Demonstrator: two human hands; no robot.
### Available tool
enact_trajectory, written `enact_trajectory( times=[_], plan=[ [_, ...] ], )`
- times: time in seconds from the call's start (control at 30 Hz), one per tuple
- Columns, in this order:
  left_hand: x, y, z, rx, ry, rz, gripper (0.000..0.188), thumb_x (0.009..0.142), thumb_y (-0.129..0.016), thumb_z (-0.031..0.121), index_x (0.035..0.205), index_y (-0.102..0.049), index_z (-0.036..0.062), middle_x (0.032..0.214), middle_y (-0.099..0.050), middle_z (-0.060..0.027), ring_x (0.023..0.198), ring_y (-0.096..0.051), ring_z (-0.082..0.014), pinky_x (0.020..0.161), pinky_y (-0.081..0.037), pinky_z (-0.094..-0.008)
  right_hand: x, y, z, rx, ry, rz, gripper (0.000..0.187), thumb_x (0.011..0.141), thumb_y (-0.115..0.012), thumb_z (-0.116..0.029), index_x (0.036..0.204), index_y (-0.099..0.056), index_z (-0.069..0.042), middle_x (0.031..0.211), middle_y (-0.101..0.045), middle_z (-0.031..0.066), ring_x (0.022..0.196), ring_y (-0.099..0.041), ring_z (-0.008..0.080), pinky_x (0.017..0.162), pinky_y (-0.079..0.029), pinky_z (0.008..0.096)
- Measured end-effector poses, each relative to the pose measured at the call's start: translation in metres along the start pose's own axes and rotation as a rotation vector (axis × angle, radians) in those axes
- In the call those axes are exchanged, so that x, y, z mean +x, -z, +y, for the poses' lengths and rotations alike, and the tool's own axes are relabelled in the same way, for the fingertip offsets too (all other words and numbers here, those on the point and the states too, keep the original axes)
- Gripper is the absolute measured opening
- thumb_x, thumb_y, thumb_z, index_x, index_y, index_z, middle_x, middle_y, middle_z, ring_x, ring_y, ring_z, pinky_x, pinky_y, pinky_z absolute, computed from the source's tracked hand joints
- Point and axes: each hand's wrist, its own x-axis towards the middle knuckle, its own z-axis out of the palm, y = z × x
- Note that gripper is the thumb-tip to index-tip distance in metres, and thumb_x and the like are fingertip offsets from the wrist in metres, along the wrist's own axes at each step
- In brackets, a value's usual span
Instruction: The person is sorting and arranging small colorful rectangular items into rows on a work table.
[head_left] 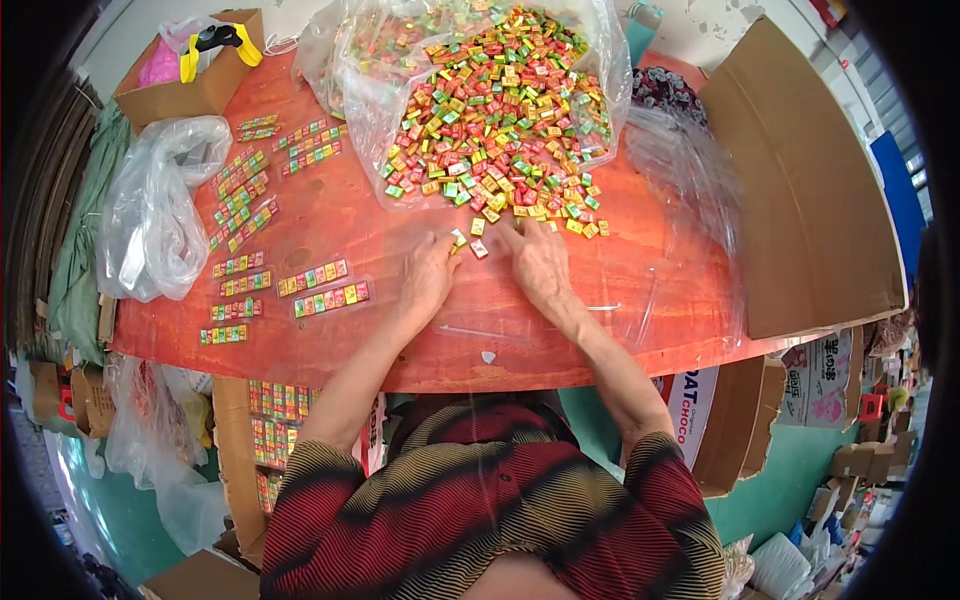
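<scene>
A large loose heap of small coloured boxes [510, 110], red, yellow, green and orange, spills toward me from a clear plastic bag [395, 130]. My left hand [430, 272] is left of centre, fingers curled, with a small green-and-white box [458, 239] at its fingertips. A red-and-white small box [480, 248] lies loose between the hands. My right hand [540, 262] reaches to the heap's near edge, its fingers bent and drawn together; what they hold, if anything, is hidden. One yellow small box [479, 227] rests just ahead of both hands.
Rows of small boxes [240, 200] lie on the red table [400, 365] to the left, two in clear trays [332, 300]. Crumpled plastic [160, 210] sits at the left edge. A tall cardboard panel [800, 190] stands right. Below, a carton [237, 440] holds more rows.
</scene>
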Motion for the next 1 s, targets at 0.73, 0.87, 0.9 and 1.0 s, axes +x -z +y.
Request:
enact_trajectory(
  times=[0.73,0.87,0.9,1.0],
  plan=[
    [0.02,0.003,-0.026,-0.072,-0.042,-0.139,0.024,0.067,-0.068,0.01,0.086,-0.06,-0.0023,0.078,-0.059,-0.0155,0.074,-0.058,-0.0287,0.064,-0.046,-0.0358,0.015,-0.024,-0.015,0.312,0.115,-0.179,0.026,0.079,-0.053,-0.008,0.105,-0.054,-0.008,0.095,-0.054,0.0156,0.082,-0.057,0.0351,0.061,-0.048,0.0428],
    [0.003,-0.002,-0.01,0.027,-0.017,-0.012,0.024,0.068,-0.068,0.013,0.085,-0.059,-0.0014,0.076,-0.057,-0.0161,0.072,-0.056,-0.0317,0.066,-0.045,-0.0388,0.005,-0.02,-0.014,0.319,0.189,-0.145,0.021,0.075,-0.049,-0.005,0.096,-0.053,-0.004,0.089,-0.054,0.0181,0.079,-0.057,0.0352,0.061,-0.047,0.043],
    [0.002,0.0,-0.007,0.033,0.024,-0.021,0.025,0.068,-0.068,0.015,0.085,-0.058,-0.0011,0.075,-0.057,-0.0163,0.072,-0.055,-0.0328,0.066,-0.044,-0.0401,0.005,-0.02,-0.014,0.266,0.177,-0.156,0.019,0.076,-0.05,-0.005,0.094,-0.053,-0.004,0.09,-0.054,0.0183,0.079,-0.058,0.035,0.061,-0.047,0.0429],
    [0.003,0.003,-0.007,-0.033,0.09,-0.059,0.028,0.068,-0.069,0.016,0.088,-0.058,-0.0011,0.074,-0.056,-0.0153,0.072,-0.054,-0.0337,0.068,-0.043,-0.0411,0.006,-0.022,-0.024,0.209,0.042,-0.226,0.017,0.076,-0.05,-0.005,0.093,-0.052,-0.004,0.091,-0.055,0.0184,0.08,-0.057,0.0351,0.063,-0.047,0.0433]
  ],
)
